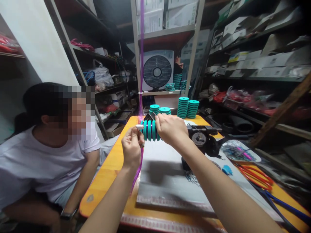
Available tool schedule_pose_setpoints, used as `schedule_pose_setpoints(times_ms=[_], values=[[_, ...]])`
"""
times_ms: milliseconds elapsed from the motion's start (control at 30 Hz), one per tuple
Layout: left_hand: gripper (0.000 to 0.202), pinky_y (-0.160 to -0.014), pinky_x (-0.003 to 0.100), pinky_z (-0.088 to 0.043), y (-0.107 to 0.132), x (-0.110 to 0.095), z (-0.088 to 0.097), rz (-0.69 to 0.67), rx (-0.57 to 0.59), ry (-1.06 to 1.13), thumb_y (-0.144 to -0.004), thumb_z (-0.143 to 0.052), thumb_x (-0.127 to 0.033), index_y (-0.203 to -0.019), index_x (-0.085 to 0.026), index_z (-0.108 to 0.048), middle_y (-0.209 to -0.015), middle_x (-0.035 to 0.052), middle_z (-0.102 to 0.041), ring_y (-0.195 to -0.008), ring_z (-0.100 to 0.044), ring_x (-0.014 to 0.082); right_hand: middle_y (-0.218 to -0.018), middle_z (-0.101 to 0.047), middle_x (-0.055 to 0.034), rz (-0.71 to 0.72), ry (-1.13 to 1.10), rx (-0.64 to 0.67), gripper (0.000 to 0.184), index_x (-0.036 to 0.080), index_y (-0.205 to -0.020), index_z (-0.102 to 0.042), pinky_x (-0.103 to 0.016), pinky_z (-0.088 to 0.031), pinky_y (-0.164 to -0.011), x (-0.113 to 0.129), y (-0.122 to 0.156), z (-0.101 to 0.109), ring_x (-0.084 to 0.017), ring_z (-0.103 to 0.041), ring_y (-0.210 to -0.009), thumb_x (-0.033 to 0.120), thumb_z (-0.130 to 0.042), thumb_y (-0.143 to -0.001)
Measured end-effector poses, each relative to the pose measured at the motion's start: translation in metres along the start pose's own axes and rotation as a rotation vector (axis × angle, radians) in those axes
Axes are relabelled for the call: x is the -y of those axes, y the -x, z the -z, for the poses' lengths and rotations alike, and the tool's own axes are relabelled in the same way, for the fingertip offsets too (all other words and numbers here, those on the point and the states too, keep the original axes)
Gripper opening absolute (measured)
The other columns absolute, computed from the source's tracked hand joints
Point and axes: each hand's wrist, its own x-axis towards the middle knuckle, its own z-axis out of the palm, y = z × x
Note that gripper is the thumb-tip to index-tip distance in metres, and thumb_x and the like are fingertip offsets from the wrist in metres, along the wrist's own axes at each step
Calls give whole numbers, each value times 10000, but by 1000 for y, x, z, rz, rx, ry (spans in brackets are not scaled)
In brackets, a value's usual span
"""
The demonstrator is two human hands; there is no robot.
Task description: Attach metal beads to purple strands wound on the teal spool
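Several teal spools sit side by side in a row over the table, with dark purple line showing between their rims. My left hand is closed at the row's left end, its thumb and finger on a white tapered tip. Over the right end of the row lies my right hand, fingers curled round the spools; its fingertips are partly hidden. To the right of that hand is a black winding machine with a round wheel and a metal shaft. Purple strands hang down behind the left hand.
Stacks of teal spools stand at the table's far edge. On the right lie a tray of small parts, orange-handled scissors and a blue-handled tool. A person in a white shirt sits at the left. Shelves surround a box fan.
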Motion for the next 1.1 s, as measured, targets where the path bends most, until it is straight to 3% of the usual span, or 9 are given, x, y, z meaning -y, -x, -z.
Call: schedule_pose_setpoints(times_ms=[133, 267, 433, 567, 633, 800, 867, 1033, 1100], values=[[317, -394, 142, -251, 13, 7, 13, 72, -15, 11, -820, -648, -480, -857, -165, -632, -471, -75, -394, -402, -302, 34, -902, -680, -81, -11, -9, 18, 446, 183, -906, -576, -302, -326, -629, 0, -1, 0, -207, -630, -794, 338, -168, -1003], [266, -421, 159, -260, 17, -11, 30, 21, 98, -76, -880, -584, -437, -878, -174, -623, -514, -57, -437, -431, -318, 40, -869, -680, -78, -17, -20, 17, 443, 185, -892, -579, -308, -316, -618, 0, -1, 2, -206, -632, -791, 337, -178, -1003], [189, -652, 215, -441, 15, -22, 61, -278, 72, -443, -920, -527, -319, -1062, -216, -597, -776, -1, -565, -682, -525, 95, -865, -680, -65, -16, -39, 17, 413, 194, -877, -576, -307, -303, -601, 0, -2, 4, -215, -638, -780, 325, -204, -996], [391, -999, 389, -419, 9, -14, 75, -585, 284, -902, -836, -609, -204, -1213, -230, -507, -1127, 77, -546, -1083, -534, 216, -866, -687, -59, -21, -49, 43, 417, 194, -894, -582, -299, -314, -608, -1, -4, 5, -214, -646, -773, 335, -204, -996], [545, -1090, 450, -353, 4, -10, 75, -628, 368, -993, -817, -609, -174, -1322, -238, -414, -1273, 111, -475, -1238, -451, 257, -874, -692, -59, -25, -54, 63, 421, 196, -911, -589, -298, -331, -618, -1, -4, 6, -218, -652, -777, 342, -203, -996], [866, -1151, 477, -304, -18, -6, 67, -490, 597, -885, -744, -597, -94, -1467, -293, -161, -1541, 123, -207, -1427, -245, 288, -869, -703, -91, -18, -73, 118, 446, 193, -940, -623, -317, -383, -660, -4, -11, 5, -249, -662, -780, 363, -214, -991], [931, -1143, 477, -317, -30, -6, 64, -426, 693, -838, -713, -622, -88, -1478, -311, -141, -1571, 113, -158, -1424, -258, 304, -863, -704, -111, 2, -90, 141, 455, 184, -970, -643, -329, -402, -666, -9, -18, 4, -259, -661, -770, 381, -234, -987], [840, -1043, 458, -419, -54, -9, 57, -111, 794, -607, -730, -707, -173, -1433, -305, -267, -1447, 132, -393, -1245, -497, 274, -1134, -669, -82, 106, -176, 65, 367, 236, -1201, -605, -330, -444, -829, -16, -29, 7, -219, -600, -1035, 340, -327, -987], [809, -981, 436, -466, -60, -8, 56, 12, 778, -507, -710, -748, -190, -1394, -287, -328, -1321, 130, -495, -1166, -548, 256, -1242, -614, -60, 258, -259, -32, 346, 263, -1259, -574, -337, -420, -945, -14, -24, 12, -196, -516, -1153, 287, -374, -978]])
